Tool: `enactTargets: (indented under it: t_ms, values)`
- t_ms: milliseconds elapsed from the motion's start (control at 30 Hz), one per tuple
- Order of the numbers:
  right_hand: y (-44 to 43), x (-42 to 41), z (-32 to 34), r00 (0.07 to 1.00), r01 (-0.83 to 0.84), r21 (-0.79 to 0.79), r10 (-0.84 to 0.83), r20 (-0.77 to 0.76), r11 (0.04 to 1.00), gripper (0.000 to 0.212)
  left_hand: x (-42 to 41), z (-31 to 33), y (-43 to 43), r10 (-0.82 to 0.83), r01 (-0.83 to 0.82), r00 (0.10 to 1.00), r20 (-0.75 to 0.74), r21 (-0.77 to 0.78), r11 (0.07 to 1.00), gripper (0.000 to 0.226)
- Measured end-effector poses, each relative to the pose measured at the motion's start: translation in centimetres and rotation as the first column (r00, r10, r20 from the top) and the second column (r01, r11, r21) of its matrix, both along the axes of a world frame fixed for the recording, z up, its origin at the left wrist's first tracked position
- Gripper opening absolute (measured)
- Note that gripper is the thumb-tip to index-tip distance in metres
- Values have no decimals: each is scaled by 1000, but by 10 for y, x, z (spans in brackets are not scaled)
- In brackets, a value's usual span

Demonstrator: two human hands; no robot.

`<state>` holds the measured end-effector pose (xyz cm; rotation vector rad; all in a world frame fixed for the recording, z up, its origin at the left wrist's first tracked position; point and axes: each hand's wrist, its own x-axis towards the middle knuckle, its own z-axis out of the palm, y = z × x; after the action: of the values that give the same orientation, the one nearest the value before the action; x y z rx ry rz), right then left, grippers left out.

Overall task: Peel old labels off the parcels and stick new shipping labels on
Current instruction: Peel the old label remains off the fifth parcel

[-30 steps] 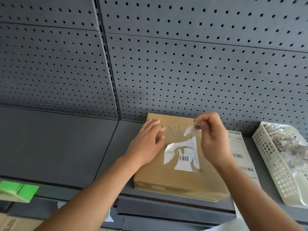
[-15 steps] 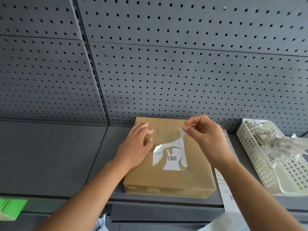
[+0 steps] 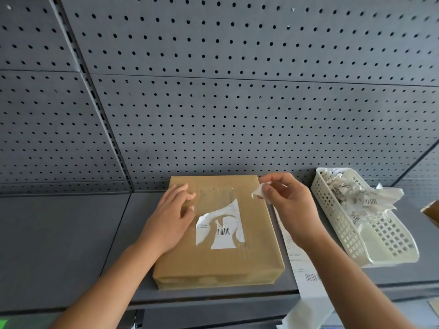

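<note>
The right hand (image 3: 288, 205) pinches a small torn label scrap (image 3: 257, 192) between thumb and forefinger. It holds the scrap in the air just above the far right corner of the parcel (image 3: 213, 263), free of the box. The left hand (image 3: 171, 218) lies flat with its fingers straight, pressing on the left half of the parcel's top.

The parcel is a flat brown cardboard box on a grey shelf (image 3: 59, 233). Its long axis runs from the shelf's front edge back toward the pegboard wall (image 3: 237, 115). The far short end sits close against that wall and the near short end lies just inside the front lip.

The ragged remains of the old label (image 3: 222, 230), white with a barcode, cling to the middle of the top, right of the left hand.

Just beside the parcel's right edge a strip of new labels (image 3: 303, 265) runs parallel to it and hangs over the front lip. Beyond the strip stands a white slotted basket (image 3: 338, 225), angled, holding torn scraps (image 3: 354, 195). Left of the parcel the shelf stretches wide.
</note>
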<state>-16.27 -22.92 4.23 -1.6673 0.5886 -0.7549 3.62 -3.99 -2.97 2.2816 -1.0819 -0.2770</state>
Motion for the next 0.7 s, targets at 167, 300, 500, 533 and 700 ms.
enactTargets:
  t_ms: [167, 300, 500, 533, 700]
  values:
    - [-8, -14, 2, 1000, 4, 61, -3, -18, 998, 17, 3, -4, 0, -2, 2, 1000, 8, -19, 1000, 35]
    - [-13, -28, 3, 999, 34, 46, -34, -4, 998, 17, 5, -5, -1, -9, 9, 1000, 9, -23, 1000, 36]
    - [-18, -43, 2, 996, 89, 53, -91, 22, 995, 18, 6, -6, 0, -14, 14, 1000, 15, -26, 1000, 39]
    - [-19, -47, 2, 994, 102, 61, -103, 21, 993, 16, 6, -5, 0, -14, 15, 1000, 16, -23, 1000, 39]
    - [-29, -71, 1, 994, 105, 82, -106, 13, 991, 12, 5, -3, 0, -15, 16, 1000, 26, -25, 1000, 40]
